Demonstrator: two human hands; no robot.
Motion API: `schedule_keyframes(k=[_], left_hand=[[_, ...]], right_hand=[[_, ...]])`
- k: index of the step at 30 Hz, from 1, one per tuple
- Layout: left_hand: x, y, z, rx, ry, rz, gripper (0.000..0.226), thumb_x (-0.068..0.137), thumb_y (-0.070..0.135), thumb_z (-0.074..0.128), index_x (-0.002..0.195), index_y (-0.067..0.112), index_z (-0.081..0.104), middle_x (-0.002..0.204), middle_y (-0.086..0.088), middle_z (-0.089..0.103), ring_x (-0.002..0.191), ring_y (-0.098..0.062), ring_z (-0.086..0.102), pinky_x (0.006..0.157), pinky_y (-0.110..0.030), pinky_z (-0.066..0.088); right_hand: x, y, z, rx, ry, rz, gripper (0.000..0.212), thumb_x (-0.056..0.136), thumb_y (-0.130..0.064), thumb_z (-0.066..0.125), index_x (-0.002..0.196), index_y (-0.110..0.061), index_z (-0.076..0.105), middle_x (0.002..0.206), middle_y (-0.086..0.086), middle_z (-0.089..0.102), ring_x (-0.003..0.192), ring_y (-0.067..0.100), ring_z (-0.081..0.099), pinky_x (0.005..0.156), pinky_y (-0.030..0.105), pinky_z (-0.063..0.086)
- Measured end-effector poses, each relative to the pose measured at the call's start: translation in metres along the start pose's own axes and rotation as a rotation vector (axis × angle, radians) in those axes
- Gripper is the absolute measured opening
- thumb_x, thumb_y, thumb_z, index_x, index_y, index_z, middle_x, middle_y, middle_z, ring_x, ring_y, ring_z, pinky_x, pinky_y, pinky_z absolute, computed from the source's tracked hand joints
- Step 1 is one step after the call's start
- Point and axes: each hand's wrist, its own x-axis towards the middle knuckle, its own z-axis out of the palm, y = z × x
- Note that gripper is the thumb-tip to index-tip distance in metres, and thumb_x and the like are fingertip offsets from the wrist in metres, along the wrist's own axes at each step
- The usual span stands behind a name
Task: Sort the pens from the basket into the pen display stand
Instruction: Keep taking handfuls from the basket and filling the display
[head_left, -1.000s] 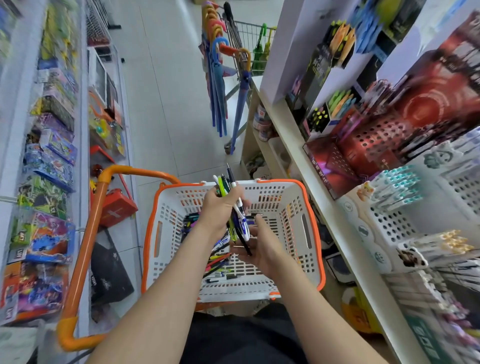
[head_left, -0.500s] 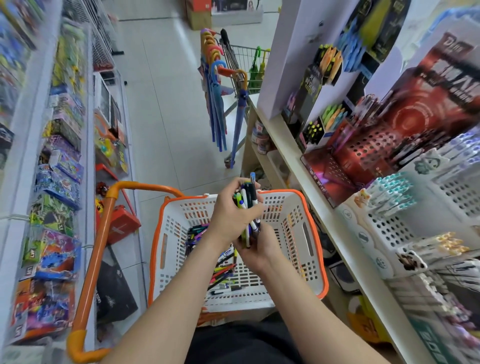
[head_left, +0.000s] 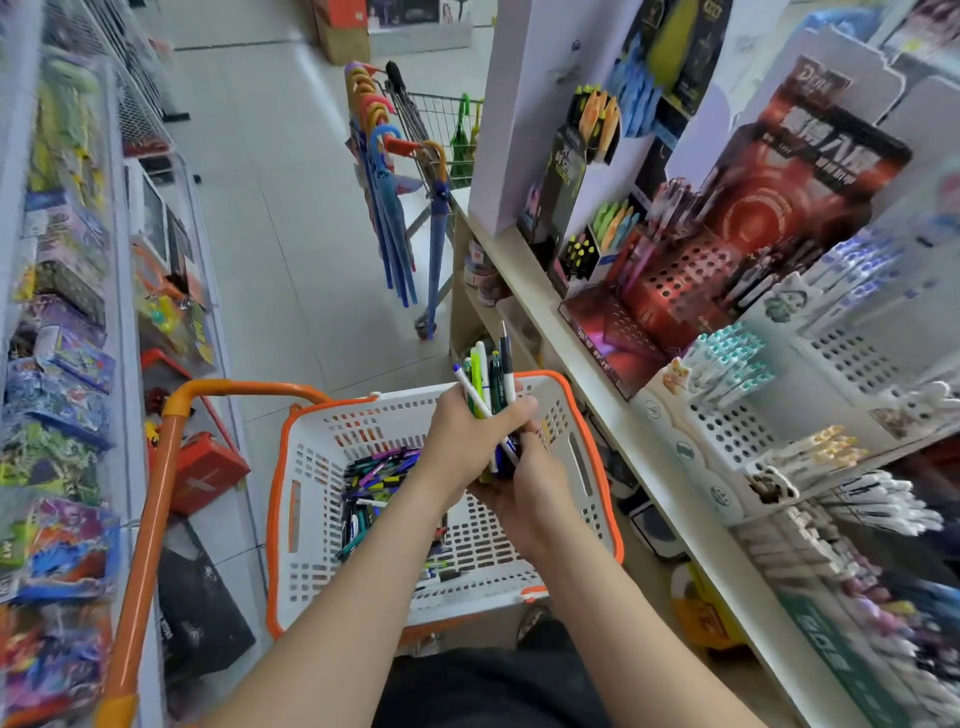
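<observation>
The shelf (head_left: 524, 265) on the right runs out of frame, and its white perforated pen display stand (head_left: 852, 358) blurs at the edge. Below sits the slotted white plastic basket (head_left: 311, 467) with its orange rim, loose pens (head_left: 374, 478) heaped inside, some behind a forearm. The left hand (head_left: 465, 436) wraps a bundle of pens (head_left: 491, 382) upright over the basket. The right hand (head_left: 530, 493) curls round their lower ends, hiding the tips.
</observation>
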Motion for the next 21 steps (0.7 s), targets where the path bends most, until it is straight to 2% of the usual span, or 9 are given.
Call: schedule_keyframes(k=[3, 6, 9, 11, 14, 15, 17, 18, 21], left_hand=[[0.002, 0.006, 0.012, -0.014, 0.029, -0.056, 0.031, 0.085, 0.034, 0.09, 0.1, 0.014, 0.072, 0.091, -0.009, 0.08, 0.088, -0.024, 0.08, 0.086, -0.051, 0.065], [-0.004, 0.01, 0.026, -0.025, -0.009, -0.081, 0.039, 0.077, 0.027, 0.096, 0.1, 0.009, 0.071, 0.09, -0.016, 0.078, 0.083, -0.027, 0.079, 0.08, -0.05, 0.066], [-0.015, 0.013, 0.05, 0.044, -0.109, -0.072, 0.032, 0.076, 0.014, 0.093, 0.102, 0.013, 0.074, 0.089, -0.01, 0.08, 0.083, -0.023, 0.079, 0.074, -0.037, 0.066], [-0.023, 0.014, 0.072, 0.078, -0.154, -0.091, 0.027, 0.078, 0.01, 0.084, 0.103, 0.016, 0.076, 0.09, -0.011, 0.08, 0.086, -0.025, 0.079, 0.073, -0.037, 0.065], [-0.031, 0.006, 0.114, 0.087, -0.2, -0.131, 0.044, 0.067, 0.034, 0.069, 0.106, 0.015, 0.077, 0.095, -0.019, 0.079, 0.091, -0.036, 0.078, 0.08, -0.055, 0.065], [-0.036, 0.006, 0.128, 0.146, -0.212, -0.112, 0.039, 0.066, 0.028, 0.069, 0.101, 0.012, 0.076, 0.088, -0.018, 0.078, 0.084, -0.033, 0.078, 0.074, -0.056, 0.065], [-0.049, 0.006, 0.152, 0.251, -0.251, -0.076, 0.017, 0.069, 0.007, 0.072, 0.086, 0.008, 0.071, 0.07, -0.013, 0.072, 0.067, -0.028, 0.072, 0.063, -0.05, 0.063], [-0.054, 0.004, 0.165, 0.271, -0.286, -0.074, 0.016, 0.071, -0.001, 0.074, 0.082, 0.009, 0.067, 0.066, -0.01, 0.069, 0.064, -0.026, 0.069, 0.06, -0.045, 0.06], [-0.067, -0.002, 0.203, 0.241, -0.443, -0.072, 0.02, 0.074, -0.002, 0.082, 0.085, 0.009, 0.07, 0.072, -0.007, 0.072, 0.067, -0.017, 0.07, 0.063, -0.032, 0.058]], right_hand=[[-0.017, -0.015, -0.02, -0.367, 0.07, -0.082, 0.031, 0.114, -0.027, 0.041, 0.122, -0.016, 0.069, 0.093, 0.007, 0.077, 0.072, 0.016, 0.073, 0.075, 0.038, 0.063], [-0.034, -0.032, -0.039, -0.498, 0.154, -0.365, 0.036, 0.103, -0.009, 0.04, 0.114, -0.017, 0.074, 0.101, 0.007, 0.076, 0.08, 0.014, 0.068, 0.076, 0.031, 0.056], [-0.051, -0.055, -0.058, -0.592, 0.175, -0.571, 0.032, 0.093, -0.031, 0.053, 0.116, -0.031, 0.075, 0.109, -0.01, 0.078, 0.1, 0.008, 0.074, 0.09, 0.036, 0.06], [-0.06, -0.07, -0.075, -0.691, 0.13, -0.639, 0.024, 0.095, -0.038, 0.067, 0.116, -0.032, 0.076, 0.102, -0.011, 0.08, 0.095, 0.006, 0.075, 0.083, 0.031, 0.061], [-0.071, -0.086, -0.108, -0.77, 0.15, -0.654, 0.008, 0.091, -0.036, 0.08, 0.094, -0.028, 0.08, 0.079, -0.01, 0.078, 0.072, 0.003, 0.071, 0.067, 0.031, 0.058], [-0.074, -0.089, -0.122, -0.774, 0.177, -0.646, 0.01, 0.09, -0.035, 0.079, 0.086, -0.026, 0.078, 0.073, -0.008, 0.076, 0.065, 0.004, 0.067, 0.063, 0.036, 0.056], [-0.082, -0.093, -0.153, -0.765, 0.21, -0.612, 0.019, 0.092, -0.036, 0.075, 0.081, -0.021, 0.076, 0.068, -0.002, 0.072, 0.062, 0.007, 0.06, 0.06, 0.042, 0.052], [-0.085, -0.095, -0.168, -0.763, 0.228, -0.59, 0.021, 0.093, -0.037, 0.073, 0.082, -0.02, 0.077, 0.07, 0.0, 0.073, 0.063, 0.009, 0.061, 0.06, 0.044, 0.053], [-0.103, -0.106, -0.215, -0.705, 0.205, -0.548, 0.019, 0.1, -0.024, 0.068, 0.089, -0.018, 0.081, 0.077, 0.001, 0.078, 0.069, 0.008, 0.067, 0.06, 0.035, 0.056]])
